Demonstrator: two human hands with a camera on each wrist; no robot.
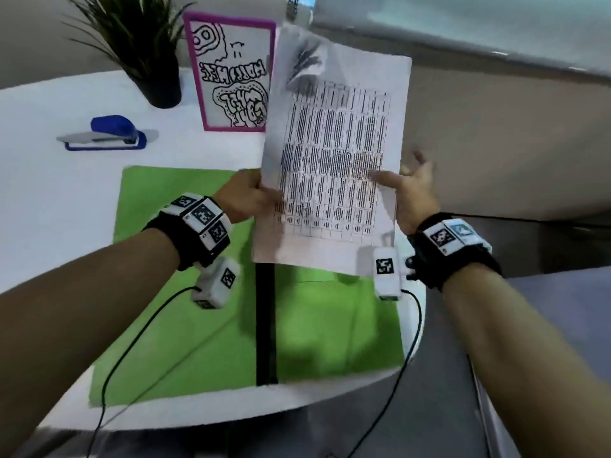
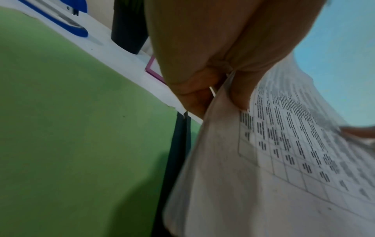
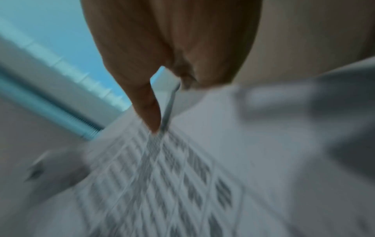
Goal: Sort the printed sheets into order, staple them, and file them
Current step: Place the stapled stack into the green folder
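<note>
I hold a stack of printed sheets [image 1: 334, 153] with a dense table upright over the desk; it fills the left wrist view [image 2: 284, 160] and shows blurred in the right wrist view [image 3: 162, 176]. My left hand [image 1: 261, 190] pinches the stack's left edge, thumb in front and fingers behind [image 2: 223, 96]. My right hand [image 1: 396, 170] is at the right edge: its thumb lies on the printed face [image 3: 172, 104] and its fingers spread straight past the edge. Under the sheets an open green folder [image 1: 185, 259] with a black spine lies flat. A blue stapler [image 1: 109, 133] sits at the far left.
The white table [image 1: 49, 193] has a curved front edge near me. At its back stand a potted plant [image 1: 163, 87] and a pink-framed drawing board [image 1: 231, 77]. Thin black cables run from my wrists across the folder.
</note>
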